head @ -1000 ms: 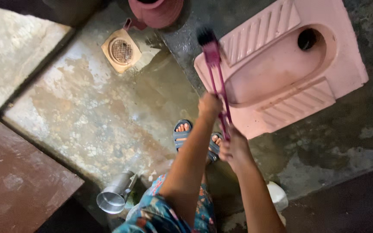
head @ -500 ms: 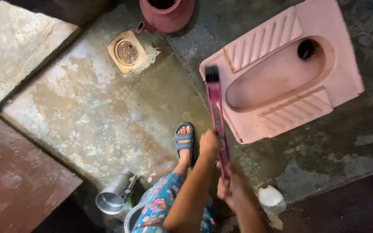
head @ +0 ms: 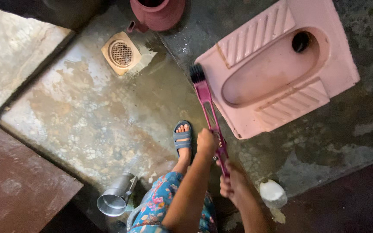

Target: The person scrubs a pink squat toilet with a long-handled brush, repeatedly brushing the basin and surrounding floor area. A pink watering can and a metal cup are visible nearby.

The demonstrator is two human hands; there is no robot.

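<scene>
Brush [head: 205, 98] gripped by both hands: left hand [head: 207, 142] closed mid-handle, right hand [head: 232, 183] closed at its end; bristles at pink squat pan [head: 277, 64] edge.

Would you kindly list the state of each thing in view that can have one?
left hand: gripping the brush handle
right hand: gripping the handle's lower end
brush: bristle head at the pan's near corner
squat toilet pan: wet
floor: wet, stained
metal mug: lying on its side
floor drain: grate in place

White plastic bottle [head: 273, 193] on floor
</scene>
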